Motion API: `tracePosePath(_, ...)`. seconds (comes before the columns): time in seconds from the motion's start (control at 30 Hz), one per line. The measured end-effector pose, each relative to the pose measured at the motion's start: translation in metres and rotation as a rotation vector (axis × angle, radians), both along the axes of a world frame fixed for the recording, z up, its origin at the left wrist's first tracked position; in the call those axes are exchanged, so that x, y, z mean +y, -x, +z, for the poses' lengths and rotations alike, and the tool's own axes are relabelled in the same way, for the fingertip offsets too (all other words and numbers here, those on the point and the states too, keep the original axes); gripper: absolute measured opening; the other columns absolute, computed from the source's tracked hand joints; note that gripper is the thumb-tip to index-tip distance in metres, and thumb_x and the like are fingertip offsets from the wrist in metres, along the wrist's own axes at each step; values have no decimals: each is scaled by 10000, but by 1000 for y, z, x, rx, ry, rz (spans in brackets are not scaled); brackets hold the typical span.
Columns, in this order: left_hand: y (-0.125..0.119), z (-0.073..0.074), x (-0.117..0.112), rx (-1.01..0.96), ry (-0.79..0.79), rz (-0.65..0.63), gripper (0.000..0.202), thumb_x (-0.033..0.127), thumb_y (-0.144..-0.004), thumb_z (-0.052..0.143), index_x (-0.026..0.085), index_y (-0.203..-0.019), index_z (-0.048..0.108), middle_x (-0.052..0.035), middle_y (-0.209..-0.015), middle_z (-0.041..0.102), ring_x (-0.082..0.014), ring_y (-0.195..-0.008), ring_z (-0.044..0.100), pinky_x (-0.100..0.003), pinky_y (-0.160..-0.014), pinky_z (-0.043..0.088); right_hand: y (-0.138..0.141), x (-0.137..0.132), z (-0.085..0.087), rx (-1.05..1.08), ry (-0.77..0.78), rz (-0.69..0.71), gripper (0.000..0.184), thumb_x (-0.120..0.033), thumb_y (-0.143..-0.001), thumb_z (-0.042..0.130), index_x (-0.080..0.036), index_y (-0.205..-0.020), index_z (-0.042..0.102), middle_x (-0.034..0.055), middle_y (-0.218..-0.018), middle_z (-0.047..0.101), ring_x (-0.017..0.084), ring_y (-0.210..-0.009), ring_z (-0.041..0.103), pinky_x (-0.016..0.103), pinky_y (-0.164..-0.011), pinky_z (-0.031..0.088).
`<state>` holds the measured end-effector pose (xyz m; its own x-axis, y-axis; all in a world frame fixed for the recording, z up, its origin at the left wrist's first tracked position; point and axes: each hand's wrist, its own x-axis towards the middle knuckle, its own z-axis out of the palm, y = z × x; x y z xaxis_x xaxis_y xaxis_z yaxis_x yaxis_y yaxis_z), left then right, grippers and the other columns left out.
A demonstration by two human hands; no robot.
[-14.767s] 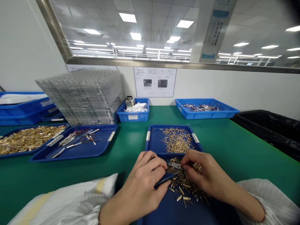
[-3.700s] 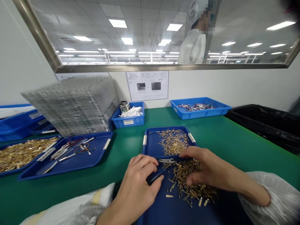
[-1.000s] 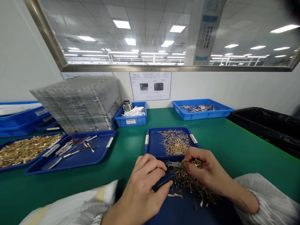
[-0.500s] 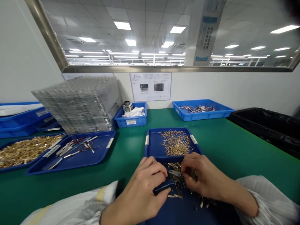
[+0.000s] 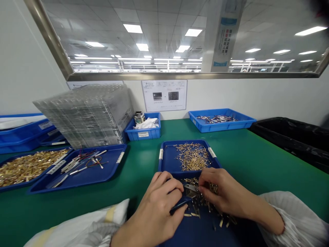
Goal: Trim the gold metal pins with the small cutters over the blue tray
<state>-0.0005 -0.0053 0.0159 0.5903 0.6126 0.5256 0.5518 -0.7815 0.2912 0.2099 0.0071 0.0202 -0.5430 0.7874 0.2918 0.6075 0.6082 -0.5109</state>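
On the far left of the green desk (image 5: 257,161) lies a flat blue tray (image 5: 6,185) full of golden parts (image 5: 25,167), and behind it stand stacked blue bins (image 5: 23,132). Next comes a tall stack of clear plastic trays (image 5: 84,116). In front of this stack lies a tool tray (image 5: 102,173) that carries thin tools and red wires. A small blue bin (image 5: 145,133) near the wall holds a white cloth and a metal can.

In the middle, close to the person, the left hand (image 5: 159,202) is closed around the blue handles of a cutter (image 5: 183,199); its fingers are wrapped tight on the grip. The metal tip of the cutter points to the right, above the near tray (image 5: 200,231).

The right hand (image 5: 221,195) rests on a heap of gold pins (image 5: 199,207) in this tray. Its fingers are pressed together just at the cutter tip; what they pinch there is too small to tell. Just behind the hands, a second pin tray (image 5: 168,159) holds more loose pins (image 5: 192,157).

Further right, near the wall, a long blue bin (image 5: 246,124) contains grey metal pieces. At the right edge stands a black lined bin (image 5: 295,137).
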Motion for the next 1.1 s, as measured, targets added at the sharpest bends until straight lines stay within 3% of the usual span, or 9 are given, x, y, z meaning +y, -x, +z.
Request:
tracePosePath(0.2, 0, -3, 6, -61, -4, 157, 77, 145, -728, 591, 172, -659, 569, -37, -797, 614, -215, -797, 523, -407, -740, 422, -7, 10, -6, 193, -130, -246, 172, -83, -826, 441, -174, -937, 536, 46, -838, 596, 160, -746, 559, 259, -641, 429)
tracePosePath(0.33, 0, -5, 8, -89, -38, 217, 87, 148, -725, 585, 173, -646, 559, -41, -801, 624, -215, -777, 531, -405, -710, 429, -8, 8, -9, 41, -42, -85, 189, -63, -790, 502, -196, -894, 586, 44, -883, 609, 181, -823, 564, 290, -726, 434)
tracePosePath(0.47, 0, -5, 8, -89, -24, 232, 87, 143, -721, 588, 175, -649, 552, -38, -802, 626, -222, -778, 532, -421, -709, 425, -2, 4, -14, -97, 28, -14, 319, -126, -726, 648, -223, -1024, 590, 47, -990, 599, 221, -937, 532, 360, -843, 385)
tracePosePath(0.57, 0, -5, 8, -75, -3, 236, 93, 143, -723, 587, 172, -645, 546, -39, -799, 621, -226, -777, 527, -426, -706, 421, 2, 4, -19, -140, 37, -21, 177, -100, -773, 589, -212, -906, 622, 30, -887, 601, 197, -853, 537, 340, -786, 388)
tracePosePath(0.67, 0, -4, 7, -58, 24, 244, 100, 140, -722, 591, 169, -640, 541, -37, -797, 614, -227, -778, 521, -430, -709, 417, 3, 5, -20, -121, 17, -37, 179, -58, -820, 491, -181, -766, 610, 27, -791, 581, 169, -766, 528, 298, -713, 391)
tracePosePath(0.93, 0, -6, 5, 4, 140, 122, 110, 128, -692, 634, 167, -654, 539, -21, -817, 600, -212, -803, 509, -416, -754, 410, 3, 2, -8, 95, 63, -63, 162, -72, -853, 450, -169, -778, 556, 5, -749, 573, 125, -695, 523, 230, -628, 390)
tracePosePath(1.1, -1, -5, 3, -5, 122, 70, 97, 131, -713, 623, 163, -671, 541, -25, -827, 592, -213, -822, 494, -421, -784, 397, 3, 2, -8, 110, 77, -49, 166, -71, -850, 457, -166, -778, 572, 5, -754, 577, 119, -687, 530, 226, -627, 393)
